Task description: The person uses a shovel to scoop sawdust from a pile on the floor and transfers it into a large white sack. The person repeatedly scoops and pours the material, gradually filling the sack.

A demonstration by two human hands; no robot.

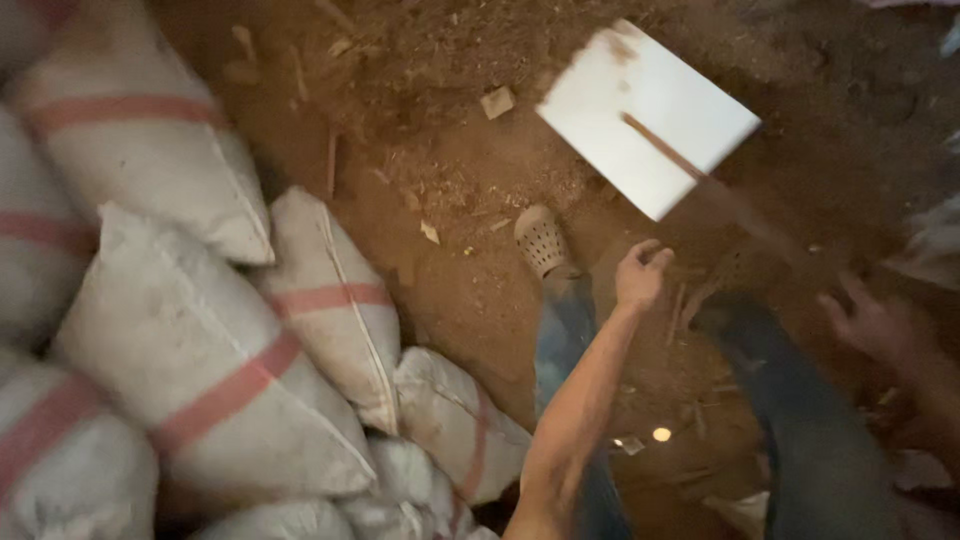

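1. Near the middle of the frame, the left hand [640, 273] was raised with its fingers loosely curled, the grip closed on nothing.
2. At about three o'clock from it, the right hand [872, 322] was blurred, fingers spread apart and empty.
3. At roughly one o'clock from the left hand, a white board [648, 112] hung tilted above the dirt floor [440, 180], apart from both hands; a thin brown stick [665, 150] lay across its face, and I could not tell whether the two were joined.
4. Below the hands stood the person's legs in blue jeans [820, 440], with a perforated pale shoe [541, 240] at eleven o'clock from the left hand.
5. Stacked white sacks with red bands [200, 360] filled the nine o'clock side.
6. Judged from this, doing it well meant keeping the feet back from the board and both hands open and clear.
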